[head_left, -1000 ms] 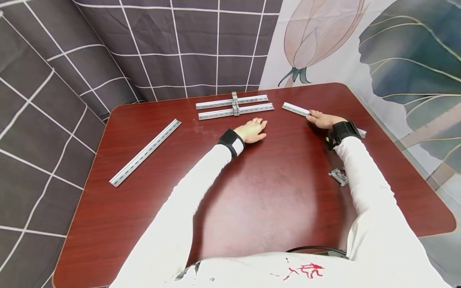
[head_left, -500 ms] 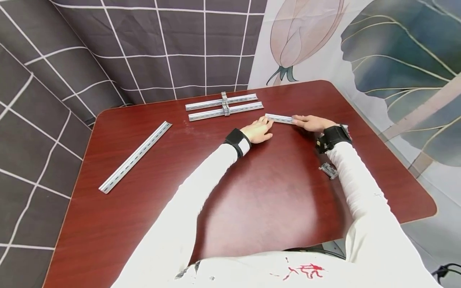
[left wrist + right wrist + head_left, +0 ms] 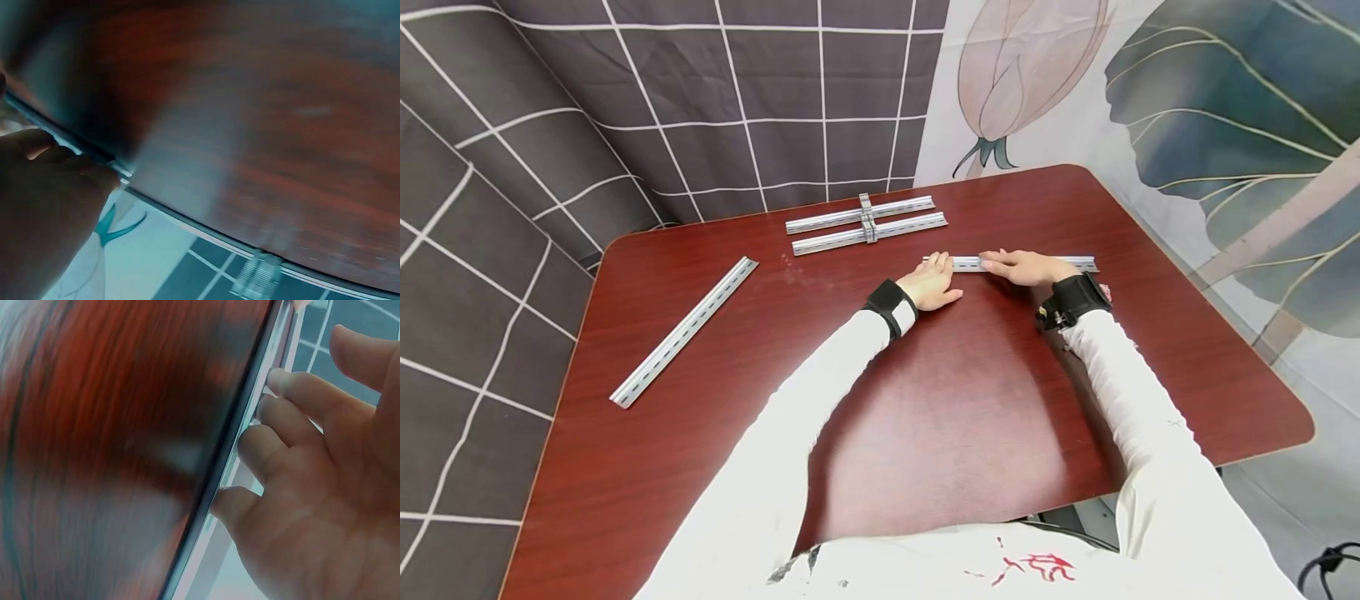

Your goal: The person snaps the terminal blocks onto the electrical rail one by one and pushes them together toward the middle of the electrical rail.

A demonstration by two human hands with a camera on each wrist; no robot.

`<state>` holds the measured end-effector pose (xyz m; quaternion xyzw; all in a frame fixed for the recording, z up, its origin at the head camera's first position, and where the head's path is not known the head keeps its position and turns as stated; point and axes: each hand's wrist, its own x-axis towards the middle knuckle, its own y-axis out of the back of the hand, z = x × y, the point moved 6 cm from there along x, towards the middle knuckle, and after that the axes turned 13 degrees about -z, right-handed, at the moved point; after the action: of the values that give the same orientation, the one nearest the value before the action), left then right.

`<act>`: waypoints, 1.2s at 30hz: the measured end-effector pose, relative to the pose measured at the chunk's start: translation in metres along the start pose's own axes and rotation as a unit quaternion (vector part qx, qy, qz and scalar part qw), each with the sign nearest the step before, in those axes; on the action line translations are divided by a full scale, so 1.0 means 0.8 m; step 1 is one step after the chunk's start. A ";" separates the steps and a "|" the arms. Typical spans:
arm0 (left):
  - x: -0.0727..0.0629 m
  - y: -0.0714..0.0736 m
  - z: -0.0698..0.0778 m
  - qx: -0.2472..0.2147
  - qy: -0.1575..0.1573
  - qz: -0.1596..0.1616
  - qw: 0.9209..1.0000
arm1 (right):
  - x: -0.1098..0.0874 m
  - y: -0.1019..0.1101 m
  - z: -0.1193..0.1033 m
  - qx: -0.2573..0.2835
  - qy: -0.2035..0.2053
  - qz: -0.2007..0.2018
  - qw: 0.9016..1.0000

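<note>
A slotted metal mounting rail (image 3: 967,264) lies nearly level across the back right of the table. The left hand (image 3: 930,286) rests palm down, its fingers reaching over the rail's left end. The right hand (image 3: 1026,268) lies across the middle of the same rail with fingers extended. In the right wrist view the fingertips (image 3: 250,444) touch the rail's long edge (image 3: 228,469), and the thumb stands apart. The rail's right end sticks out beyond the right hand. In the left wrist view the left hand (image 3: 53,187) is dark, with its fingertips right at the rail.
Two parallel rails, an upper one (image 3: 823,221) and a lower one (image 3: 917,224), lie left of the hands, bridged by a grey ribbed clip (image 3: 868,218). Another rail (image 3: 685,332) lies slanted at the left of the reddish-brown table (image 3: 715,450). Curtains hang behind the far edge.
The right hand has moved the rail leftward and turned it from slanted to nearly level. The left hand has come onto its left end. The loose metal piece is now hidden by the right arm.
</note>
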<state>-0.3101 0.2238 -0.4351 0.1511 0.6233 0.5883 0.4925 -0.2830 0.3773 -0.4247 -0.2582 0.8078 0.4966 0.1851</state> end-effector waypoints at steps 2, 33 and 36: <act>-0.005 -0.003 -0.005 -0.002 0.004 0.000 1.000 | 0.002 -0.002 -0.006 -0.004 0.006 -0.001 1.000; -0.141 -0.059 -0.096 0.014 0.097 0.028 0.995 | 0.012 -0.048 -0.073 -0.079 0.026 0.021 0.996; -0.159 -0.069 -0.098 0.007 0.099 0.012 0.995 | 0.013 -0.056 -0.085 -0.086 0.044 0.013 0.995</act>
<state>-0.2909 0.0658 -0.4420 0.1034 0.6710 0.6020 0.4203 -0.2674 0.2972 -0.4326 -0.2841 0.7726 0.5549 0.1200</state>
